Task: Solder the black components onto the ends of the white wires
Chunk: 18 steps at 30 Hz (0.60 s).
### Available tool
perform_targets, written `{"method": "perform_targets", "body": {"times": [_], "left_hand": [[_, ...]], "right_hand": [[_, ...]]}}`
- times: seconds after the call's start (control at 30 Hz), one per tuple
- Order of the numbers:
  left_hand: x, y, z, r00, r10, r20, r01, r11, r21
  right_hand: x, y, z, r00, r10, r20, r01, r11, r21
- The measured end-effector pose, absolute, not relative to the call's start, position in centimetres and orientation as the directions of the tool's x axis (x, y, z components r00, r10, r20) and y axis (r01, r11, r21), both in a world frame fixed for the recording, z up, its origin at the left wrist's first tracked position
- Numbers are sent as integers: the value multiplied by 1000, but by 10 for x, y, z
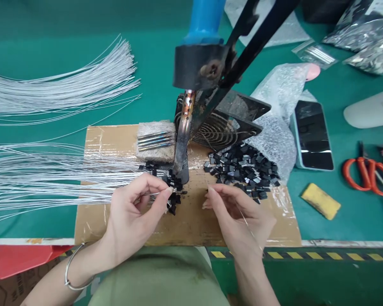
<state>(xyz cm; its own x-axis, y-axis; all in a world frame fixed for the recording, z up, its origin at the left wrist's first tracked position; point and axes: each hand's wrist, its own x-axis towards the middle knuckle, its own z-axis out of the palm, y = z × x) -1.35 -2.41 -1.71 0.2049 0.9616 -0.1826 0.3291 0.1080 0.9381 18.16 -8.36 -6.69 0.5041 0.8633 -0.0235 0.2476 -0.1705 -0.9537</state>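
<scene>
My left hand [135,212] is closed, thumb and forefinger pinching a white wire [155,194] near its end, just below the tip of a soldering iron [182,144]. The iron points down, clamped in a black arm with its blue handle up. Small black connectors [172,208] lie beside those fingertips, among the ends of other white wires. To the right, my right hand [239,212] is closed in a pinch on a thin solder wire [247,223], which trails back over the palm toward the wrist. Its fingertips are near a pile of small black parts [245,168].
A cardboard sheet [194,225] covers the table's front. White wire bundles [60,91] lie left. Metal rods [156,140] rest on a pad behind the left hand, beside a black fan [220,127]. Phone [314,136], yellow sponge [321,200] and red-handled scissors [357,174] lie right.
</scene>
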Motion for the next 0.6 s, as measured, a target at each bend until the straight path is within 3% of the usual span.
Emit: {"method": "perform_targets", "body": {"times": [0.23, 0.6], "left_hand": [[-13, -23, -15, 215, 956, -200, 340, 119, 933], [-10, -18, -5, 245, 937, -248, 275, 178, 945]], "right_hand": [[165, -74, -52, 462, 884, -69, 4, -80, -997], [150, -61, -38, 326, 937, -125, -188, -65, -980]]}}
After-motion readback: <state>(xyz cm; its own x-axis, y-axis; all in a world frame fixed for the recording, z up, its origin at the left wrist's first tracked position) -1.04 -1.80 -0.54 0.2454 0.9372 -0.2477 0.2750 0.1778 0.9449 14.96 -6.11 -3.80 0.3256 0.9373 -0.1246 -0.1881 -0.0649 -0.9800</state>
